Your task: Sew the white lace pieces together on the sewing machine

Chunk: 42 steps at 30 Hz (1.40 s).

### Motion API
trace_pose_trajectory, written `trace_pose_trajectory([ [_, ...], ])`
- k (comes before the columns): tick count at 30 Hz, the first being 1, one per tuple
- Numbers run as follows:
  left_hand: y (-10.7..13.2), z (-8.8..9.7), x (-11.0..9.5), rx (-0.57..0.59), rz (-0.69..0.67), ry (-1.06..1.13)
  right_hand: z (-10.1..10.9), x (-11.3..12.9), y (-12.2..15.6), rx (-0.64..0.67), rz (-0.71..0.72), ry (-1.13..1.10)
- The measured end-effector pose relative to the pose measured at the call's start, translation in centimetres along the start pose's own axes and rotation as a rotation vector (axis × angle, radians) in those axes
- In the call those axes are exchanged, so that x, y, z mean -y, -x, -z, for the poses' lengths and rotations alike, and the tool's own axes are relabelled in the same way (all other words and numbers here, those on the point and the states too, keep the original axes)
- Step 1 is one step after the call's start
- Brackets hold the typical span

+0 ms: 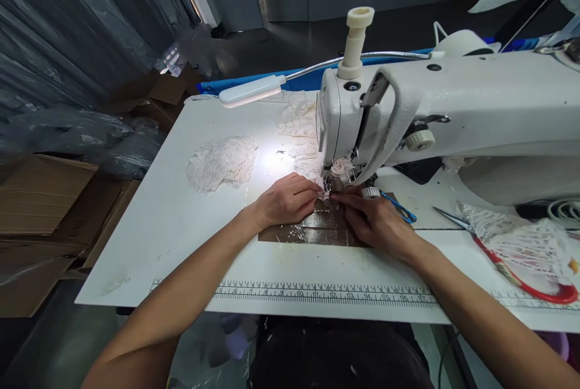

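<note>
A white sewing machine (333, 117) stands over the table, its presser foot down near my fingers. My left hand (289, 199) comes in from the left, fingers closed together, their tips on a small pale lace piece (325, 196) at the foot. From the right, my right hand (376, 217) pinches the same piece at its other side, index finger stretched towards the needle. Much of this small piece is hidden by fingers and foot. Beneath both hands lies a shiny brown taped patch (317, 229) with thread scraps on it. A pale fabric rosette (341, 167) sits on the machine head.
A lace pile (222, 164) lies at left, with more lace (299, 120) behind the needle. Blue thread snips (403, 209) rest beside my right hand. Red-handled scissors (512, 271) lie under white lace (534, 244). A lit lamp (251, 92) hangs above; cardboard boxes (45, 196) stand left.
</note>
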<state>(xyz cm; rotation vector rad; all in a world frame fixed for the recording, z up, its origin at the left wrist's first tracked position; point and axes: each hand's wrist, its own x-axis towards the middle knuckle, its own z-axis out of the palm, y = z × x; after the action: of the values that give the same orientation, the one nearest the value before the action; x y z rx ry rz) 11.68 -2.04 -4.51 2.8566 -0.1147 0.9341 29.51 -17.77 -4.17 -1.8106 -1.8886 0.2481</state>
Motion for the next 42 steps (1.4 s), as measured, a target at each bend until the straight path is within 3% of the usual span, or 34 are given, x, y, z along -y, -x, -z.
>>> trace_pose_trajectory([
  [4,0.0,-0.1,0.1,0.024,0.018,0.018,-0.4,0.4,-0.1,0.026,0.163,-0.003],
  [8,-0.1,0.2,0.1,0.079,0.028,0.021,-0.5,0.6,-0.3,0.005,0.206,0.018],
  [31,-0.1,0.4,-0.2,0.187,-0.041,-0.088,-0.5,-0.5,-0.4,0.065,0.025,-0.14],
  [42,0.0,0.2,-0.2,0.123,-0.03,-0.04,-1.0,-0.5,-0.3,0.019,0.131,-0.079],
])
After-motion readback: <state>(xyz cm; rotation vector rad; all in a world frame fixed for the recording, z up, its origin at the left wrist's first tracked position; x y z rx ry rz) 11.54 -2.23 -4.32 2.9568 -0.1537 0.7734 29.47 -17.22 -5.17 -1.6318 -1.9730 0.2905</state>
